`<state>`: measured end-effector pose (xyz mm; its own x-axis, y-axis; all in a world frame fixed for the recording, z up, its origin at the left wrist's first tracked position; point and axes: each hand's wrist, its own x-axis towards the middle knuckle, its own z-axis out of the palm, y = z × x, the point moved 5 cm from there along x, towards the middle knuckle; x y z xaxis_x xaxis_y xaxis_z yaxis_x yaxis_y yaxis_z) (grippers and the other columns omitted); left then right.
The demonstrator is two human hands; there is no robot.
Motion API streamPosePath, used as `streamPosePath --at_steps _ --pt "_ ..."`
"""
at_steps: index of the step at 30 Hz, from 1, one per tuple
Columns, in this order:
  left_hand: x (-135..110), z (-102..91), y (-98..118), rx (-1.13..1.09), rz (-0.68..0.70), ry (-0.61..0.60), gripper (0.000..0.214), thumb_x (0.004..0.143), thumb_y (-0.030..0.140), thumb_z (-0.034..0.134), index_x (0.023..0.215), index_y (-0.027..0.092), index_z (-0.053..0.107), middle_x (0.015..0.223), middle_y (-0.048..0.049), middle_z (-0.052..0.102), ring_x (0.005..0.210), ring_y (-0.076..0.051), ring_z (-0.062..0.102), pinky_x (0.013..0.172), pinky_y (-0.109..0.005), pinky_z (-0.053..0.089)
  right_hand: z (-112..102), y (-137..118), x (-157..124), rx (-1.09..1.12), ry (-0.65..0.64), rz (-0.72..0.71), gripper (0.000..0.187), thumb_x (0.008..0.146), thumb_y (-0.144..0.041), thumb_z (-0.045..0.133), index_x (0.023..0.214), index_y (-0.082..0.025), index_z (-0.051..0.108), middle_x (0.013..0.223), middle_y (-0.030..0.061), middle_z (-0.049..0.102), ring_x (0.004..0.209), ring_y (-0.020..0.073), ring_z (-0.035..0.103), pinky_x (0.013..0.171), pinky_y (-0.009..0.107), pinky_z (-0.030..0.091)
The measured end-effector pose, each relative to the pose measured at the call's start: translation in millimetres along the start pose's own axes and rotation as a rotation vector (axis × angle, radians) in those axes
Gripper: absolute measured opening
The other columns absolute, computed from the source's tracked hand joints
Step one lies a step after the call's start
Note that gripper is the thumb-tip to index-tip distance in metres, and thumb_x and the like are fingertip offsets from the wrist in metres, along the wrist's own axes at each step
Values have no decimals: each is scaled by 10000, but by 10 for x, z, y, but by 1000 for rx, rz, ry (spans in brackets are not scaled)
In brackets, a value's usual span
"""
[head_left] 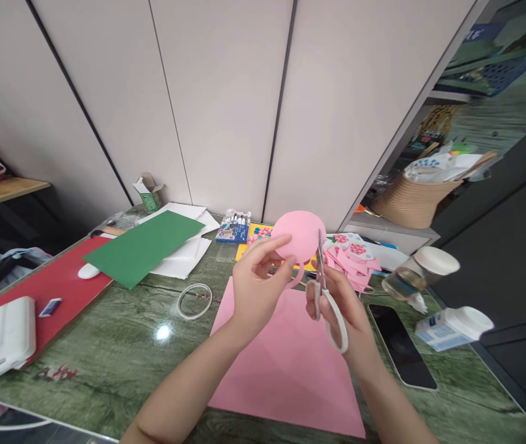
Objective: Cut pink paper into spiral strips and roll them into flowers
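Observation:
My left hand pinches a round piece of pink paper between thumb and fingers, held up above the table. From the lower edge of this piece a narrow curled pink strip hangs down. My right hand has its fingers through the handles of white-handled scissors. The blades point upward at the right edge of the round paper. Below both hands lies a large pink sheet. A heap of pink paper scraps sits just behind my right hand.
A phone, a white bottle and a clear jar stand to the right. On the left are a green sheet, a red sheet, a white power bank and a coiled cable. A marker box is at the back.

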<state>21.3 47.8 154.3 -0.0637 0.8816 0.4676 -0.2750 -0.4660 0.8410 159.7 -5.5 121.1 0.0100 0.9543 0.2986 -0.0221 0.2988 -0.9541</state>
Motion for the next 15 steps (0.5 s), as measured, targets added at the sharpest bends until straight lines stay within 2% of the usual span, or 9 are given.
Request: streamPosePath --at_steps 7,15 --pt "-1 -8 13 -24 29 -21 290 748 137 663 1012 254 687 969 -31 634 788 -104 595 703 -223 528 -8 16 -18 0 9 -1 367 893 -359 525 1253 -326 461 820 -1 453 675 134 444 581 267 417" --pt "14 -26 41 15 19 7 251 741 163 670 984 217 698 966 -60 660 783 -129 605 656 -235 522 -15 12 -12 18 3 1 365 892 -339 534 1252 -339 477 805 -9 450 650 123 433 568 260 412"
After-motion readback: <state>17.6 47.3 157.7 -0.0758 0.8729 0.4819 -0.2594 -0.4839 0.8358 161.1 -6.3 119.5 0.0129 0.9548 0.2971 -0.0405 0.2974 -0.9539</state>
